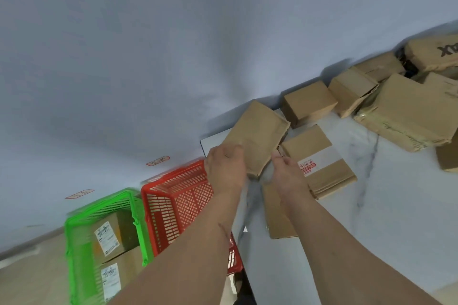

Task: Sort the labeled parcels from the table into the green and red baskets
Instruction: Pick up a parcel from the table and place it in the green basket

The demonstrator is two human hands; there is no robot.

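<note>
Both hands grasped one plain parcel (255,134) at the table's (371,218) left end, left hand (226,166) on its near-left corner, right hand (287,171) at its near edge; pick-up appeared in hand; the next move likely required finding its label to choose the green basket (74,230) or red basket (173,188).

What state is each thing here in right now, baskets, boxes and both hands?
Green basket: holds two labeled parcels.
Red basket: no parcel visible inside.
Tilted parcel: gripped by both hands.
Left hand: grips parcel.
Right hand: grips parcel.
Sticker box: flat on table.
</note>
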